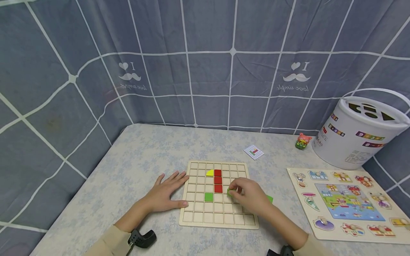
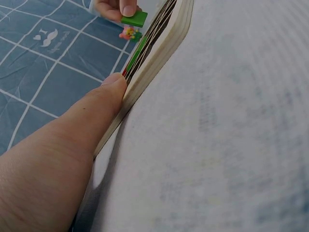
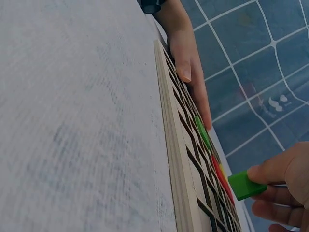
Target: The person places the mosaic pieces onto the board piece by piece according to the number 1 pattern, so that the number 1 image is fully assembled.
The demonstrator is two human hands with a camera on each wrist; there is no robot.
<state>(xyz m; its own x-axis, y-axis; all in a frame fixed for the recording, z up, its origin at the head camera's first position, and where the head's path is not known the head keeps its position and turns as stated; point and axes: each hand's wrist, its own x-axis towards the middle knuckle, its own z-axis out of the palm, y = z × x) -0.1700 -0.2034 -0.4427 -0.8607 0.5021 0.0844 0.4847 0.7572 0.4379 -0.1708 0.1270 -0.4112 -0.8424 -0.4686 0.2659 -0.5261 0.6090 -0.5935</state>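
A wooden grid board (image 1: 201, 217) lies on the table with a yellow quarter-round piece (image 1: 209, 172), a column of red squares (image 1: 218, 181) and a green square (image 1: 209, 196) set in its cells. My right hand (image 1: 248, 193) hovers over the board's right half and pinches a green square tile (image 3: 245, 185), which also shows in the head view as the green tile (image 1: 230, 192) right of the red column. My left hand (image 1: 166, 193) lies flat on the table, fingers straight, thumb (image 2: 104, 99) against the board's left edge (image 2: 159, 53).
Another green piece (image 1: 269, 198) peeks out beside my right wrist. A small pattern card (image 1: 253, 152) lies behind the board. An animal peg puzzle (image 1: 347, 204) sits to the right, a white shape-sorter bucket (image 1: 358, 133) and a small pink figure (image 1: 302, 140) behind it.
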